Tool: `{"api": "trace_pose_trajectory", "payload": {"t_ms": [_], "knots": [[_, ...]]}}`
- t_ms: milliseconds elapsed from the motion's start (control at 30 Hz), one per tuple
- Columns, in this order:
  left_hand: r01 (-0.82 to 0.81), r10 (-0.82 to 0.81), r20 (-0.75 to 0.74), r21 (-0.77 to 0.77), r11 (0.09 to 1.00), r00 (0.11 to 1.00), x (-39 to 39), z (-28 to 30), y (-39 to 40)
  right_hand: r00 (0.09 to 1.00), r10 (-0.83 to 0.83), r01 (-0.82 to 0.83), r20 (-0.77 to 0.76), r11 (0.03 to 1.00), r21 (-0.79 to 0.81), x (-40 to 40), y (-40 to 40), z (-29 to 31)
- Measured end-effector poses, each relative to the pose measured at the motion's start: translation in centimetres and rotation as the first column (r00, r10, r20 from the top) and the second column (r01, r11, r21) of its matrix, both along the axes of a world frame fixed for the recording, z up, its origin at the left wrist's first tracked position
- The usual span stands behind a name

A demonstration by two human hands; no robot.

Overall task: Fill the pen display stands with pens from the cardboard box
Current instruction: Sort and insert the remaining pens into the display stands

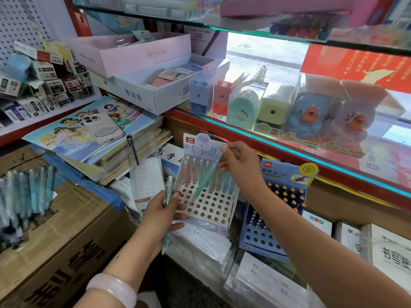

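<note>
A translucent teal pen (205,175) is pinched near its top by the right hand (239,162) and held slanted, its lower tip at the holes of the white perforated pen display stand (206,202) (back rows already filled with pastel pens). A second teal pen (167,204) is gripped upright by the left hand (161,215), which touches the stand's left edge. More wrapped pens (24,194) are seen on the brown cardboard box (66,236) at the left.

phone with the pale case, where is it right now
In the head view, the phone lies face down at upper left on the princess picture book topping a stack, left of the white pen stand.
</note>
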State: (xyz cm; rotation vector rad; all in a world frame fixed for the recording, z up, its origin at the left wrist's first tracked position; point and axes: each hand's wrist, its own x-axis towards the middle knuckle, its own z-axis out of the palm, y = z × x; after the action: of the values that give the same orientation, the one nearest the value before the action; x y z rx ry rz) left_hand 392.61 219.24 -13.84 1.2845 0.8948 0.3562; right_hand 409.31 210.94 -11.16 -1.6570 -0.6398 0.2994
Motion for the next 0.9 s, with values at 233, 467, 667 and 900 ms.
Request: {"api": "trace_pose_trajectory", "payload": {"t_ms": [233, 467, 667, 900], "knots": [[-0.093, 0.099, -0.062, 0.096, 0.991, 0.993, 0.1, -0.7, 0.6, 0.938, -0.004, 0.083, 0.347, 0.974, -0.212, -0.2, 0.8, -1.1], [-0.099, 0.106, -0.067, 0.097, 0.990, 0.992, 0.0, -1.0, 0.9, 0.863, 0.125, 0.109, 0.490, 0.900, -0.422, -0.7, 3.3, -2.7], [-0.106, 0.111, -0.056, 0.094, 0.990, 0.992, -0.1, -0.8, 1.0, 0.838, 0.221, 0.127, 0.500, 0.811, -0.572, -0.8, 4.3, -3.1], [-0.085, 0.091, -0.057, 0.093, 0.992, 0.994, -0.1, -0.6, 0.8, 0.774, 0.309, 0.268, 0.553, 0.632, -0.728, -0.2, 5.5, -3.3]]}}
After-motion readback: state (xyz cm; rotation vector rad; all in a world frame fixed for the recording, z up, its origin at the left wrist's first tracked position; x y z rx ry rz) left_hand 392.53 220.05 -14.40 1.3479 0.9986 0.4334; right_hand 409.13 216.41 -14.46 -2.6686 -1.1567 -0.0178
